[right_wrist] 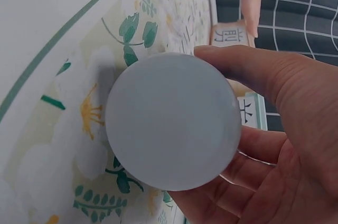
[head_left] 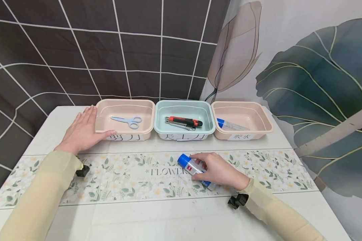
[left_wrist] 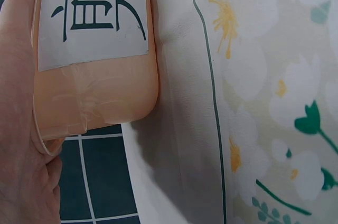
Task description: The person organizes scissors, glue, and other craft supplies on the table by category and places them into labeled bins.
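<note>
My right hand grips a glue bottle with a blue cap, tilted low over the flower-printed strip. In the right wrist view, its round whitish base faces the camera, with thumb and fingers around its side. My left hand rests against the left end of the left pink box, fingers straight and thumb along the front rim. That box holds light-blue scissors. In the left wrist view, its front label shows beside the hand.
A light-blue box in the middle holds a red-and-black utility knife and a grey one. Another glue bottle lies in the right pink box. The boxes stand in a row along the white table's back edge.
</note>
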`<state>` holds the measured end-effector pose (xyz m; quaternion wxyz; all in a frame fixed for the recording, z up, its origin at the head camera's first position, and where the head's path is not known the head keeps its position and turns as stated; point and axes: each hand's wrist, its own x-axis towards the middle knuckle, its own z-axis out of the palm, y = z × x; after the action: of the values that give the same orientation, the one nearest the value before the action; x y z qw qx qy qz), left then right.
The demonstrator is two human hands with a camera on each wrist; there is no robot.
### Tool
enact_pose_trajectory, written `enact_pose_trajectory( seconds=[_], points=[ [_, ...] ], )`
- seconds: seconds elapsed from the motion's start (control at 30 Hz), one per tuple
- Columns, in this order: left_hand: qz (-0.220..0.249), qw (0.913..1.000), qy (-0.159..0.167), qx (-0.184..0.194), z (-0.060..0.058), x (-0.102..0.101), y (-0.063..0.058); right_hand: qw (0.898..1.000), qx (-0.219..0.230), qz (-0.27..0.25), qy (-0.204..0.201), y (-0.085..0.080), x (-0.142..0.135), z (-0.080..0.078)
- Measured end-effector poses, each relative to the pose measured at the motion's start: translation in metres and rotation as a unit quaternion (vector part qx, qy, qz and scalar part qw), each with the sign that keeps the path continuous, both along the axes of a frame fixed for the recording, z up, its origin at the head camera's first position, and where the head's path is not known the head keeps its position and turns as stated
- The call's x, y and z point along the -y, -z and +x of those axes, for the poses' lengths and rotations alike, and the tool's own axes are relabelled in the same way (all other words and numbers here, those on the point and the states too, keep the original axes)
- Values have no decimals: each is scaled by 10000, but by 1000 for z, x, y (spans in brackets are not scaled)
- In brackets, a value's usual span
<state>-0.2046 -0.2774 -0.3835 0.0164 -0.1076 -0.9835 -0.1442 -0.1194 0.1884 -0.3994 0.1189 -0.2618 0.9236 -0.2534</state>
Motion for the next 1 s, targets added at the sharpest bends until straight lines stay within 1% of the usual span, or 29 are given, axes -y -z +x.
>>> enact_pose_trajectory(
  seconds=[0.27,0.43,0.73,1.0],
  points=[
    [6,10000,14,-12,0,0,-1,9999,-40,101,86,-1,1,1],
    [-4,10000,8,12,0,0,-1,9998,-25,94,161,-1,1,1],
    [-43,10000,10,44,-1,-1,-1,9999,-39,13,152,-5,-1,0],
    [-54,10000,-5,63,-1,-2,-1,9993,-35,52,368,-10,-9,-4]
  ],
)
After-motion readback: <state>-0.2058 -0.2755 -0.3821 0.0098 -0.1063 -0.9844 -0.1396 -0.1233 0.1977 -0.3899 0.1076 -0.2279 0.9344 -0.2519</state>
